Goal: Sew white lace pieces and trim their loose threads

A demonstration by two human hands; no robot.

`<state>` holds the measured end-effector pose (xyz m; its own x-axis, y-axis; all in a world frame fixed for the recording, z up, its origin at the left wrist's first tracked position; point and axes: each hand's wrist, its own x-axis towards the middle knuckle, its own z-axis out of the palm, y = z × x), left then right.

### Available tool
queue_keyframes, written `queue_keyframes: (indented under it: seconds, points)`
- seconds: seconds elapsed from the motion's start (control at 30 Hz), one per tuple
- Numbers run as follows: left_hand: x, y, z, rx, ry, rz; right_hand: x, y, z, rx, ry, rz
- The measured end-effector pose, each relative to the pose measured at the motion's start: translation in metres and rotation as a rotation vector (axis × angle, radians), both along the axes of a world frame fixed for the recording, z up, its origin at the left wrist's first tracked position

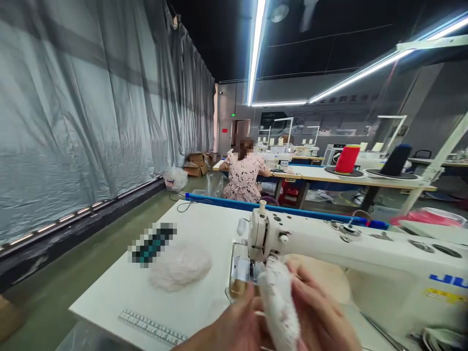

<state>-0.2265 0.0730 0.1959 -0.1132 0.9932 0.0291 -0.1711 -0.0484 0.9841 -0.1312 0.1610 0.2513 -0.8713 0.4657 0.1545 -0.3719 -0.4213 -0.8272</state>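
Left hand [238, 319], right hand [321, 312], each grip pinching white fabric [278, 300], pale sewing table [109, 295], silvery curtain [91, 107], strip lights [256, 44]

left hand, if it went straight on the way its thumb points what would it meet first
Probably the presser foot of the sewing machine: the thumb of the left hand points up toward it, though depth is hard to judge here.

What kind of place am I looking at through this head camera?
Most likely a sewing workshop: a sewing machine stands right by the hands, large red and dark thread cones stand on the table ahead, and another person sits at a further workstation.
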Motion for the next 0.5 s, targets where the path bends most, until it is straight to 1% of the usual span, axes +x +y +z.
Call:
queue_keyframes:
  seconds: [0.03,0.07,0.1,0.13,0.17,0.2,0.23,0.27,0.3,0.37,0.43,0.5]
  points:
    - [-0.01,-0.02,0.006,-0.005,-0.243,0.051,-0.017,-0.01,0.004,0.012,0.002,0.107]
    - [-0.023,-0.04,0.013,0.026,-0.36,0.156,-0.034,-0.018,0.007,0.024,0.013,0.158]
    - [-0.038,-0.059,0.021,0.056,-0.344,0.297,-0.051,-0.025,0.009,0.043,0.025,0.169]
    - [-0.057,-0.077,0.029,0.038,-0.267,0.476,-0.068,-0.029,0.009,0.071,0.036,0.138]
    - [-0.078,-0.092,0.037,0.008,-0.115,0.635,-0.086,-0.033,0.007,0.125,0.031,0.083]
    - [-0.099,-0.104,0.044,-0.044,0.126,0.748,-0.103,-0.035,0.002,0.2,0.007,0.016]
    - [-0.12,-0.113,0.049,-0.113,0.408,0.833,-0.119,-0.037,-0.005,0.292,-0.034,-0.05]
    - [-0.14,-0.119,0.052,-0.144,0.504,0.871,-0.135,-0.038,-0.013,0.394,-0.088,-0.1]
    - [-0.158,-0.122,0.052,-0.168,0.574,0.892,-0.149,-0.039,-0.022,0.453,-0.132,-0.129]
    - [-0.184,-0.123,0.044,-0.233,0.703,0.911,-0.169,-0.039,-0.038,0.535,-0.199,-0.15]
    - [-0.195,-0.12,0.028,-0.304,0.831,0.911,-0.173,-0.039,-0.047,0.596,-0.235,-0.181]
    - [-0.193,-0.121,0.014,-0.373,0.95,0.893,-0.159,-0.041,-0.045,0.654,-0.253,-0.237]
